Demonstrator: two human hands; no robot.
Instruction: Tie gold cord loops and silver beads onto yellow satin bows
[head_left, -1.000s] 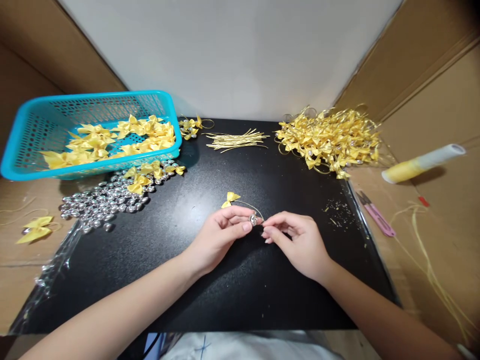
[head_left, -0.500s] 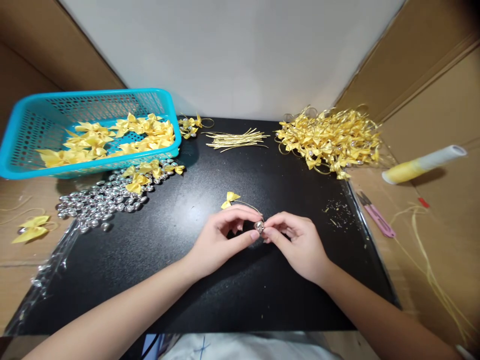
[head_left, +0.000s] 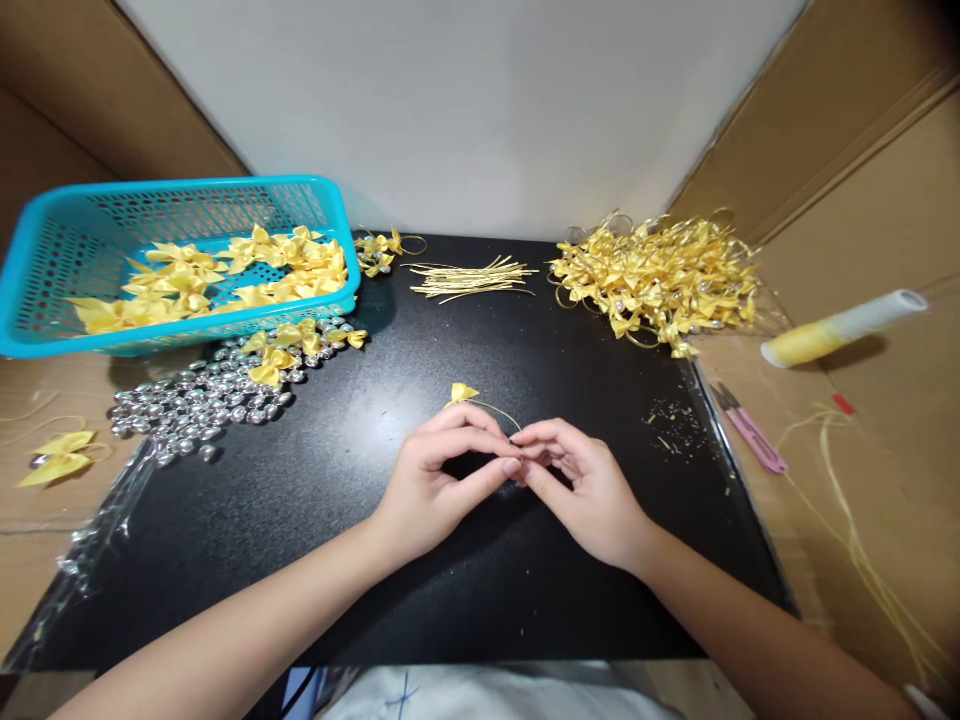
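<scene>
Over the middle of the black table, my left hand [head_left: 442, 478] and my right hand [head_left: 589, 490] meet fingertip to fingertip, both closed in a pinch. A thin gold wire [head_left: 495, 408] curves into the pinch from a yellow ribbon bow [head_left: 463, 392], which shows just beyond my left fingers and is partly covered by them. The wire's near end is hidden behind the fingertips. The silver bead seen there a moment ago is also covered now, so which fingers press on it I cannot tell.
A blue basket [head_left: 341, 230] of yellow bows stands back left, with loose silver beads [head_left: 202, 400] before it. Gold wire pieces [head_left: 472, 278] lie at the back. Finished bow-and-bead pieces [head_left: 660, 280] are heaped back right, near a pink-handled cutter [head_left: 757, 440] and a tube [head_left: 840, 330].
My fingertips have drawn together over the silver bead, which was visible between them before. The left fingers now cover more of the yellow bow.
</scene>
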